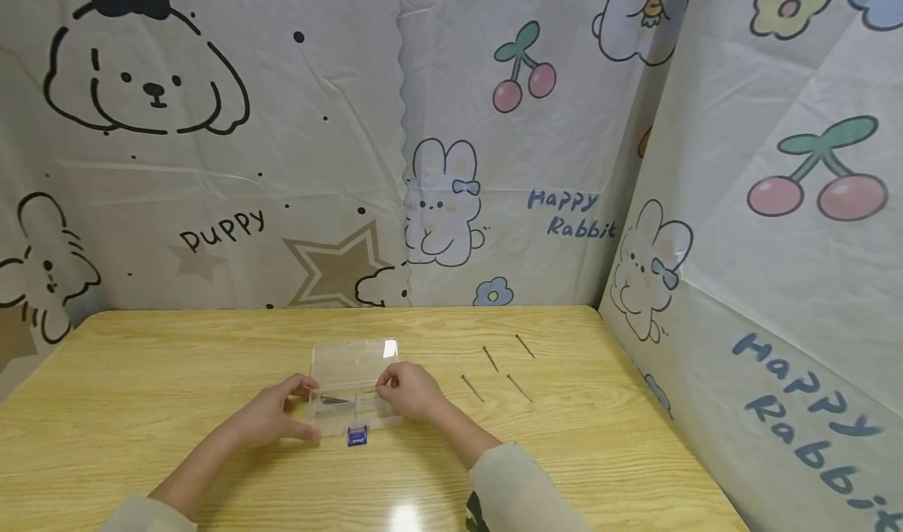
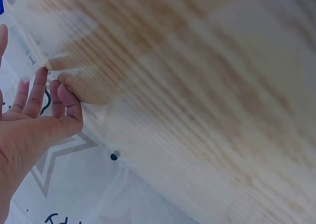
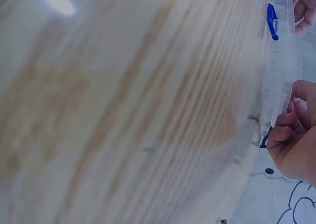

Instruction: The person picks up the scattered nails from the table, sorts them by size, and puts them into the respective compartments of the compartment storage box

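A clear plastic box with a blue latch lies with its lid raised at the back. Dark slender metal pieces rest in its left compartment. My left hand grips the box's left end, thumb at the front corner and fingers at the back. Over the right compartment is my right hand, fingers curled and fingertips together near the hinge side. In the right wrist view its curled fingers are right at the box wall; I cannot tell what they pinch.
To the right of the box lie several long thin metal fasteners with small heads, like screws or nails, among them one nearest my right hand. The wooden table meets printed cloth at the back and right.
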A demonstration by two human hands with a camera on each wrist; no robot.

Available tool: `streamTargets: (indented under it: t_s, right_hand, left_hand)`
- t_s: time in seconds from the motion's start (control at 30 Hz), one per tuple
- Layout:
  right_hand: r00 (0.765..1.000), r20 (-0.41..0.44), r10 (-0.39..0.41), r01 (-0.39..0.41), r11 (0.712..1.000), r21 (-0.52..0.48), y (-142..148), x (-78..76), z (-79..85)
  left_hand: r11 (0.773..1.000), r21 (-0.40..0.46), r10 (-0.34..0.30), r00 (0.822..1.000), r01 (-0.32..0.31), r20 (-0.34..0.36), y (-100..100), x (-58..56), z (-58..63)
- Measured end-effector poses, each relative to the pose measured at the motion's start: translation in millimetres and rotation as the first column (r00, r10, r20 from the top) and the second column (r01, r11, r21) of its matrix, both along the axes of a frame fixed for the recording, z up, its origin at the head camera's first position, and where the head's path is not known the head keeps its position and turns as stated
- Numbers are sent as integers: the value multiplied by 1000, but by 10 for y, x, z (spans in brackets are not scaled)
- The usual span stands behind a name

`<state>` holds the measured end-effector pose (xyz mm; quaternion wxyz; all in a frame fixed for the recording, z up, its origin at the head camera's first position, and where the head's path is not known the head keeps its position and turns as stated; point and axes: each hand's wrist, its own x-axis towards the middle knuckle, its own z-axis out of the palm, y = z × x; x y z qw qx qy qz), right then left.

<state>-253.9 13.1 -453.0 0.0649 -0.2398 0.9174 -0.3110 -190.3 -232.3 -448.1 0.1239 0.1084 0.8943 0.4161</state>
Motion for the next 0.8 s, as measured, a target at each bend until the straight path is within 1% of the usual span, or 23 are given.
streamTargets:
  t_s: [0.13, 0.27, 0.47, 0.63, 0.7, 0.8]
  right_hand:
    - [1000, 16, 3, -3, 1000, -7, 7, 6, 10]
    - [999, 44, 4, -3, 999, -35, 31, 5, 35]
    - [999, 48, -14, 17, 998, -66, 112, -41, 110]
    - [999, 2, -37, 37, 998, -41, 263, -113, 141]
    - [999, -25, -41, 40, 999, -31, 346, -145, 143]
    - [998, -43, -51, 50, 998, -24, 487, -191, 154]
  left_hand:
    - [1000, 2, -1, 1000, 1, 3, -3, 2, 2]
    - [1000, 10, -3, 1000, 3, 6, -6, 1, 1]
    - [1000, 1, 4, 1000, -4, 9, -7, -3, 6]
    - [1000, -17, 14, 1000, -14, 7, 0, -1, 7]
    - [999, -26, 22, 1000, -22, 5, 4, 0, 5]
    - [999, -29, 28, 1000, -28, 5, 8, -5, 2]
